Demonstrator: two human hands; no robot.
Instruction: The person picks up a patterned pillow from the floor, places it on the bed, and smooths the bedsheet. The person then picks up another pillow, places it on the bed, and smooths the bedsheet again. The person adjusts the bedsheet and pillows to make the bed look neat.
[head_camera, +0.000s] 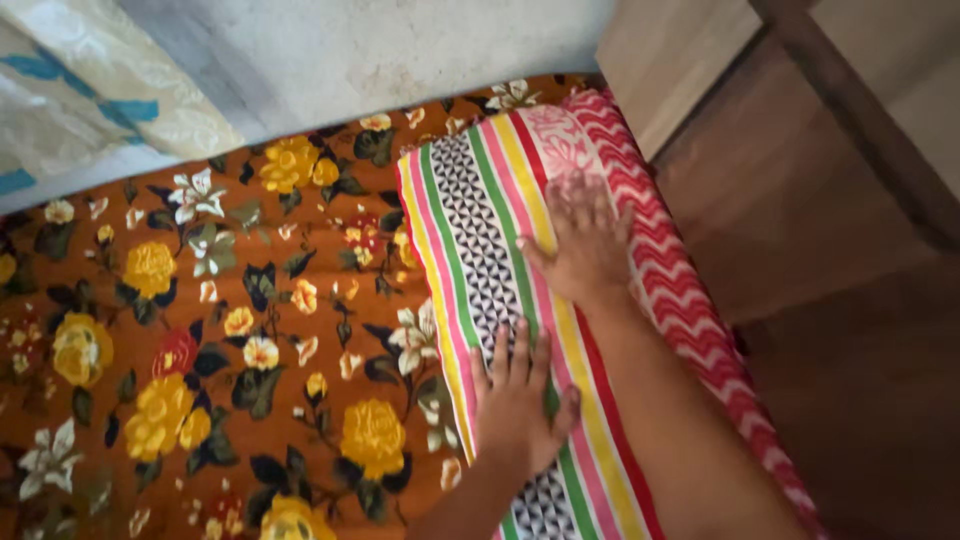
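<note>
Cloth: striped folded cloth (500, 250), lying along right edge of flowered bedsheet (200, 330), near bed side.
Left hand (515, 400): flat on cloth, fingers spread, gripping nothing.
Right hand (585, 245): flat further up, palm down, open, blurred.
Tip: press w/ even palms, smooth outward, keep edges lined up.
Around: wood floor (800, 230) to the right, wall (400, 50) beyond.

left hand (515, 395): flat, palm down, fingers spread | right hand (585, 245): flat, forearm extended
</note>
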